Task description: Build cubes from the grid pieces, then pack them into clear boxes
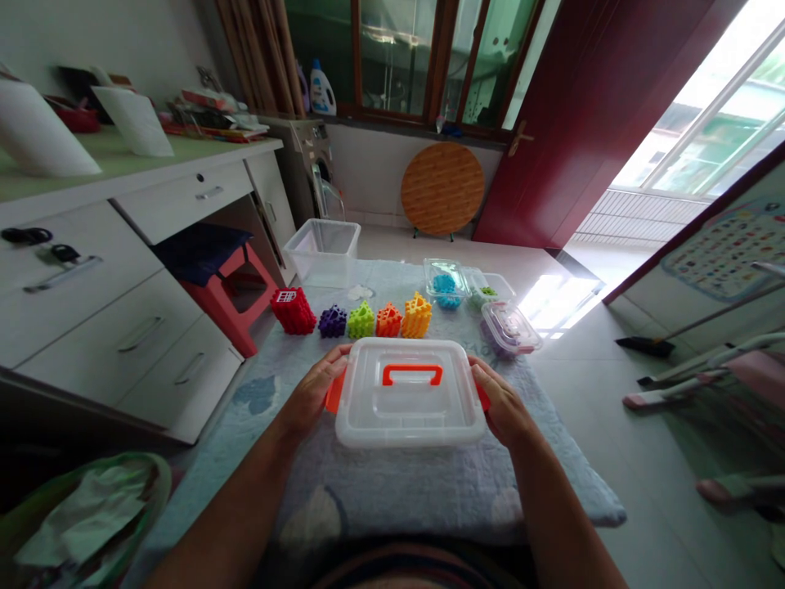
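Note:
Both hands grip a translucent plastic storage box [410,413] with a white lid, an orange top handle and orange side latches. My left hand [319,388] is closed round its left side by the latch. On the opposite side, my right hand [498,401] holds the right edge; some fingertips are hidden. Behind the box stand interlocked toy blocks in a row: a red stack [294,312], a purple group [332,321], a lime-green group [361,320], an orange group [388,321] and a yellow stack [417,316].
A blue-grey cloth [392,491] covers the low work surface. An open clear bin [325,254] stands at its far left. Clear containers are at far right, one with blue pieces [446,288], another lidded [510,327]. A red stool [230,286] and drawers flank the left; a waste basket [153,470] is near left.

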Demonstrator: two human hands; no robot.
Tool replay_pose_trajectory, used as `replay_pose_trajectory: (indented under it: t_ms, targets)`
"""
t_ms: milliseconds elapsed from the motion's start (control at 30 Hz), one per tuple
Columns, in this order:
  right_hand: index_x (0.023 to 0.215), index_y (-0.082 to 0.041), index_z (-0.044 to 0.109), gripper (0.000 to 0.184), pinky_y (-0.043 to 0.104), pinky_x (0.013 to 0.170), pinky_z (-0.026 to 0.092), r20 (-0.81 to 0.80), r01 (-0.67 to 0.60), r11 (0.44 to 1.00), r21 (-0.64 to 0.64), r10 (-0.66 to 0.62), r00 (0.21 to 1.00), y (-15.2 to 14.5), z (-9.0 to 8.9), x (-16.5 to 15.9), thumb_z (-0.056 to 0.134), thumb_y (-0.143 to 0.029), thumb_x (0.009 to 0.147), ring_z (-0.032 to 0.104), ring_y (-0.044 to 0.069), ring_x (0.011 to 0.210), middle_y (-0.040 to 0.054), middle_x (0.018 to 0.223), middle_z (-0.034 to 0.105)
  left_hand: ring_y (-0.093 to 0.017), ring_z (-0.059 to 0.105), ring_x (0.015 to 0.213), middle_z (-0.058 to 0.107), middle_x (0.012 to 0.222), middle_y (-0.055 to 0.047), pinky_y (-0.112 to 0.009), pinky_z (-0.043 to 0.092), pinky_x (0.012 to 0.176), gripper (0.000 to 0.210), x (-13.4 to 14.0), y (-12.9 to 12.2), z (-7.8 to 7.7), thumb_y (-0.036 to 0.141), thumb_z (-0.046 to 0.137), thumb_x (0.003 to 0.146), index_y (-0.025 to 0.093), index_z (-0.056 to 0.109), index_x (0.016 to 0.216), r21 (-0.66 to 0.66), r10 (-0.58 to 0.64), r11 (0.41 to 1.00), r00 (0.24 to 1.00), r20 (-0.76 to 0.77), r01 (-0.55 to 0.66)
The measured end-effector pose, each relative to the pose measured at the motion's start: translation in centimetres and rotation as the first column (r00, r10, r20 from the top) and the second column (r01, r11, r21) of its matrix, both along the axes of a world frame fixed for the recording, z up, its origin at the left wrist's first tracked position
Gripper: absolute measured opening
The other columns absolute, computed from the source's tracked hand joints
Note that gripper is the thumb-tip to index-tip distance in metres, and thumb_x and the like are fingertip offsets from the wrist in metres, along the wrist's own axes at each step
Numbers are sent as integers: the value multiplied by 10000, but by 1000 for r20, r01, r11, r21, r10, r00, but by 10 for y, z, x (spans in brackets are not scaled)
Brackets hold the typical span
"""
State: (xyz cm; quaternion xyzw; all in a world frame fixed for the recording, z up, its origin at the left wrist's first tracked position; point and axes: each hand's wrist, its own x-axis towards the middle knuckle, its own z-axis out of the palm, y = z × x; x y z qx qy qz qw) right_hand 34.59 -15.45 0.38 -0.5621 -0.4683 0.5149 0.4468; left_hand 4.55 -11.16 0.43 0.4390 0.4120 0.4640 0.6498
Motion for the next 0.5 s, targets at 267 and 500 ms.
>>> replay_pose_trajectory:
  t_ms: [267,500]
  targets:
    - [1021,-203,637,406,285,554,448,312,156,980,127,-189,931,5,9,11,579,-550,818,538,166,602,7,701,606,-167,651,589,714,762,-5,-252,514,581,470,-1,2,-8,297,750,717,200,616,1157,-107,-24,994,997,67,31]
    - [1091,-230,649,236,393,899,450,671,-285,828,483,-141,727,1,64,-24,580,-291,874,559,241,993,80,1052,653,-161,644,534,716,726,-2,-243,503,532,549,1,1,-9,279,761,704,202,573,1215,-126,-28,991,994,106,41]
